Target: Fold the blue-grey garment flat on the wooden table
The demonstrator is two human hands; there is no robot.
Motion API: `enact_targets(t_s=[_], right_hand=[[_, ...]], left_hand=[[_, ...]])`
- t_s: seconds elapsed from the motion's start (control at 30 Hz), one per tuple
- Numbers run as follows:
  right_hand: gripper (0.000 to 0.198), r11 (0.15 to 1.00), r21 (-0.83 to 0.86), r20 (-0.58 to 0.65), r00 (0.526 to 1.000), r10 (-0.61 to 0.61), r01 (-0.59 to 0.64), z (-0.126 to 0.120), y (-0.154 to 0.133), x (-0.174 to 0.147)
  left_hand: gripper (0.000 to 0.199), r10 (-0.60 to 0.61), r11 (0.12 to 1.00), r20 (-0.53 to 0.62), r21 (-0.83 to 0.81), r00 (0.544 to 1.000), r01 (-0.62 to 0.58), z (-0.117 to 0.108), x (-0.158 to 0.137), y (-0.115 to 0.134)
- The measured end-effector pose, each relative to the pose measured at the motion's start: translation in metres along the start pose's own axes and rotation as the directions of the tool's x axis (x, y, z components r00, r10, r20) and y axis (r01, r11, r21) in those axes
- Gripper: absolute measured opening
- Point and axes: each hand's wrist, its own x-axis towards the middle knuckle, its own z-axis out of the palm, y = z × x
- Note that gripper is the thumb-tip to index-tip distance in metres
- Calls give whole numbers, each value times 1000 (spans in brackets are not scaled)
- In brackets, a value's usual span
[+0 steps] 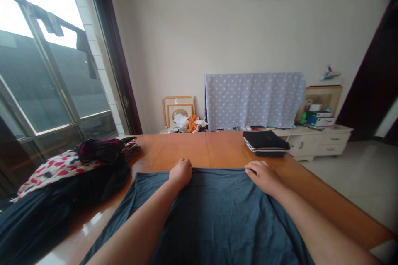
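A dark blue-grey piece of cloth (220,215), perhaps a garment, lies spread over the wooden table (189,149) and runs out of view at the bottom. My left hand (182,172) is closed on its far edge, left of the middle. Further right along the same edge, my right hand (263,176) pinches the cloth between thumb and fingers. Between the two hands the edge runs nearly straight. The cloth's far left corner extends beyond my left hand. Light wrinkles cross its surface.
Heaped clothes (68,182) cover the table's left side. A folded stack of dark clothes (265,143) sits at the far right corner. Behind the table stand a polka-dot cloth cover (255,99), a white cabinet (331,143) and framed pictures (178,109). A window (46,58) is on the left.
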Motion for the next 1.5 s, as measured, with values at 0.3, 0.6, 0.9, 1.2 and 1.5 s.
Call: enact_targets(t_s=[0.3,0.6,0.9,1.2,1.5], right_hand=[[54,988,-97,64,990,128,-122,0,1,-3],[58,998,-45,173,984,53,-46,-1,-7,-7],[63,993,-75,240,964,111,-96,-3,-4,-12],[68,990,-117,251,962,110,-82,-1,-1,-12],[80,994,-71,315,943,105,-87,-4,11,-6]], left_hand=[[27,16,1000,-92,17,996,-14,-1,-10,9],[26,337,940,-47,-38,940,-339,5,-21,12],[34,280,956,20,-94,960,-277,-11,-34,0],[35,66,998,19,0,998,-66,-34,-90,-54],[37,74,996,-42,-45,996,-76,-30,-110,-65]])
